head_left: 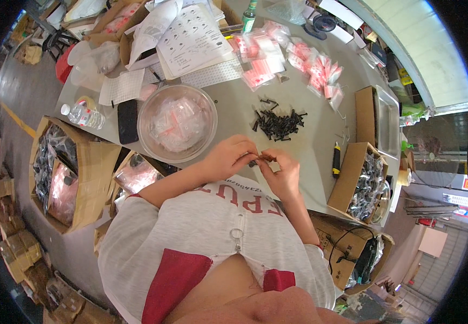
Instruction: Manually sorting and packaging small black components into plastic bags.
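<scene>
Both hands, left [233, 156] and right [281, 171], pinch a few screws [260, 158] together; one could slip to the floor, away from the pile [278, 122] beyond.

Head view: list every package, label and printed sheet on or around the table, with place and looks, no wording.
Small bags: table's far side, clear plastic, red-pink tops.
Printed sheet: far left, white, rows of small dark drawings.
Bottle: left edge, lying down, clear, white label.
Clear bowl: beyond left hand, holds clear bags.
Open carton: beside right hand, brown, shiny bagged parts.
</scene>
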The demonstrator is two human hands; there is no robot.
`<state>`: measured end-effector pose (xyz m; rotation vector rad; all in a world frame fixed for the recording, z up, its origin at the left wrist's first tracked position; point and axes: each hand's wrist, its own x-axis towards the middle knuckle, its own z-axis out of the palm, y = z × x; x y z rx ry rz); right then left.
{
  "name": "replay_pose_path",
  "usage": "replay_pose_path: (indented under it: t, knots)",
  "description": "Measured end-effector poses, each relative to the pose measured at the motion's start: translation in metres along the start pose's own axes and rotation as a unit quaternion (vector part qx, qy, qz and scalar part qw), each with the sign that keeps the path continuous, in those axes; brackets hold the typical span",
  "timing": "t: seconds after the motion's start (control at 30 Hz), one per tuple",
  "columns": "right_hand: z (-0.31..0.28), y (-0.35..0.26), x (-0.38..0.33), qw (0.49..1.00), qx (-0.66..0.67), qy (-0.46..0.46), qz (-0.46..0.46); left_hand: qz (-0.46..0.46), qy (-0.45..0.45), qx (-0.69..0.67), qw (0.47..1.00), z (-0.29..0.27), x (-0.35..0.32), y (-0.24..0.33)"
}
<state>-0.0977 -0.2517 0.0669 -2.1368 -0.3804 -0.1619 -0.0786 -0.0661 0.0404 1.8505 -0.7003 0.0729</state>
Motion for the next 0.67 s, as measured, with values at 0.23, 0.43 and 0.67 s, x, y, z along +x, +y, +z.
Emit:
replay_pose_path:
  t: [0.23, 0.43, 0.67]
  knots:
    - [-0.002, 0.006, 0.003, 0.995, -0.031, -0.066, -0.074, 0.017, -0.004, -0.003, 1.000, 0.010, -0.005, -0.003]
    - [-0.015, 0.017, -0.009, 0.996, -0.046, -0.079, -0.012, -0.022, -0.023, -0.042, 0.999, 0.012, -0.004, -0.008]
    - [-0.058, 0.081, -0.030, 0.984, -0.143, 0.083, 0.069, -0.161, -0.017, 0.225, 0.961, -0.029, -0.031, -0.071]
